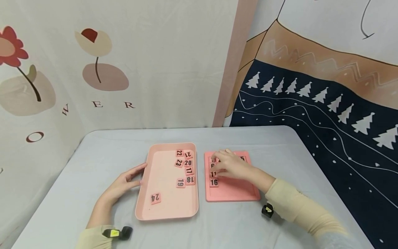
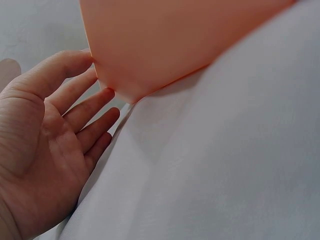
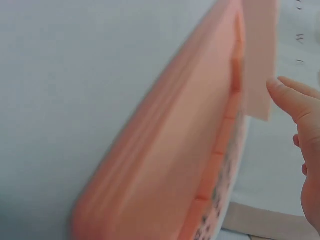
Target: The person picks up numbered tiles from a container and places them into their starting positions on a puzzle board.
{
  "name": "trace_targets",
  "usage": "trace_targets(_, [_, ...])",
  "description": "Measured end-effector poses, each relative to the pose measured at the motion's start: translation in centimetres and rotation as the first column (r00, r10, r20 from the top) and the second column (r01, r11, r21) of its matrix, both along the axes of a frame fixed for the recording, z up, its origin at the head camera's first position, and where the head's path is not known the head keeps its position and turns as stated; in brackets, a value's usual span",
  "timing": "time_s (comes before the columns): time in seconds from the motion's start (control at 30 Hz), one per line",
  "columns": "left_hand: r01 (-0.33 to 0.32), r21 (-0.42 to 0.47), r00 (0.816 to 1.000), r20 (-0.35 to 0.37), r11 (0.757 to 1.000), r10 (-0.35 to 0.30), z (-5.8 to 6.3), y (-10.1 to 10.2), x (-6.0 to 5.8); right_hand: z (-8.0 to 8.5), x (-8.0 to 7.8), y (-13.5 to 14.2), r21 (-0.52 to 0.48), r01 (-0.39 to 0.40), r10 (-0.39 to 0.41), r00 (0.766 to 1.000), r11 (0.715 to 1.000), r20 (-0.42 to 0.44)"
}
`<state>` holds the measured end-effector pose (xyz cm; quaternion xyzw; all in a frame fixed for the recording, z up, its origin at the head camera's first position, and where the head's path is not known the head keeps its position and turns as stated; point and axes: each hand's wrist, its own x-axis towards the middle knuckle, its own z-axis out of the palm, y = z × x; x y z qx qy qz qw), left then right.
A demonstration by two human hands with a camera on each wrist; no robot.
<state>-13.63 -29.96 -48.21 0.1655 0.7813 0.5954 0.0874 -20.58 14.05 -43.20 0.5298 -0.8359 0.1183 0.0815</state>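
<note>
A light pink tray (image 1: pixel 166 209) holds loose numbered tiles: tile 24 (image 1: pixel 155 198) lies apart, while several others, such as tile 19 (image 1: pixel 180 183), cluster along the right side. Beside the tray's left rim, my left hand (image 1: pixel 124 182) touches the edge with extended fingers; the left wrist view shows the same hand (image 2: pixel 55 130) at a tray corner. To the right sits a darker pink number board (image 1: pixel 233 193), with tile 16 (image 1: pixel 214 182) starting its fourth row. My right hand (image 1: pixel 231 166) hovers over the board, fingers loosely bent, covering several tiles. Nothing shows between its fingers (image 3: pixel 290 100).
Both the tray and board lie on a table with a pale cloth (image 1: pixel 174 233). A light curtain (image 1: pixel 174 69) with flower prints hangs behind, beside a dark tree-patterned cloth (image 1: pixel 298 114). Black wrist cameras (image 1: pixel 125 233) sit at both sleeves.
</note>
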Motion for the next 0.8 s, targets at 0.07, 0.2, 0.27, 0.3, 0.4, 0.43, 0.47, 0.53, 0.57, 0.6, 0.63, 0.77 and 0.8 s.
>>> trace_targets(0.07, [-0.003, -0.003, 1.0, 0.001, 1.0, 0.003, 0.1, 0.0, 0.0, 0.4, 0.0, -0.4, -0.038, 0.037, -0.036, 0.999, 0.999, 0.012])
trace_targets(0.2, [-0.002, -0.005, 1.0, -0.003, 1.0, 0.002, 0.1, 0.0, 0.1, 1.0, 0.2, -1.5, -0.106, 0.11, -0.108, 0.994, 0.988, 0.026])
trace_targets(0.27, [0.0, -0.005, 1.0, -0.005, 1.0, 0.0, 0.1, 0.0, 0.0, 0.9, 0.2, -2.1, -0.134, 0.137, -0.135, 0.99, 0.981, 0.03])
trace_targets(0.3, [0.0, -0.005, 1.0, -0.006, 1.0, 0.0, 0.1, 0.0, 0.1, 0.9, 0.2, -2.4, -0.147, 0.148, -0.144, 0.989, 0.978, 0.037])
trace_targets(0.4, [-0.002, -0.005, 1.0, -0.004, 1.0, 0.002, 0.0, 0.0, 0.1, 0.4, 0.2, -3.6, -0.168, 0.183, -0.173, 0.982, 0.969, 0.076])
trace_targets(0.43, [-0.003, -0.006, 1.0, -0.002, 1.0, 0.003, 0.0, 0.0, 0.1, 0.3, 0.1, -3.9, -0.169, 0.197, -0.183, 0.979, 0.966, 0.096])
trace_targets(0.47, [-0.004, -0.006, 1.0, -0.001, 1.0, 0.003, 0.0, 0.0, 0.1, 0.1, 0.1, -4.3, -0.17, 0.21, -0.192, 0.974, 0.963, 0.118])
trace_targets(0.53, [-0.004, -0.007, 1.0, -0.001, 1.0, 0.004, 0.0, 0.0, 0.1, -0.1, 0.1, -5.0, -0.171, 0.238, -0.211, 0.964, 0.956, 0.165])
trace_targets(0.57, [-0.005, -0.006, 1.0, -0.001, 1.0, 0.005, 0.0, 0.0, 0.1, -0.3, 0.1, -5.4, -0.164, 0.254, -0.223, 0.957, 0.953, 0.184])
trace_targets(0.6, [-0.005, -0.007, 1.0, -0.001, 1.0, 0.005, 0.0, 0.0, 0.1, -0.4, 0.0, -5.8, -0.155, 0.268, -0.236, 0.951, 0.951, 0.201])
trace_targets(0.63, [-0.004, -0.007, 1.0, -0.001, 1.0, 0.004, 0.0, 0.0, 0.1, -0.4, 0.0, -6.1, -0.146, 0.281, -0.247, 0.945, 0.949, 0.215])
trace_targets(0.77, [-0.004, -0.011, 1.0, 0.005, 1.0, 0.004, -0.1, -0.1, 0.0, -0.4, -0.5, -7.5, -0.08, 0.319, -0.292, 0.925, 0.944, 0.244])
trace_targets(0.8, [-0.004, -0.013, 1.0, 0.007, 1.0, 0.004, -0.1, -0.1, 0.0, -0.3, -0.6, -7.8, -0.062, 0.322, -0.298, 0.921, 0.945, 0.249])
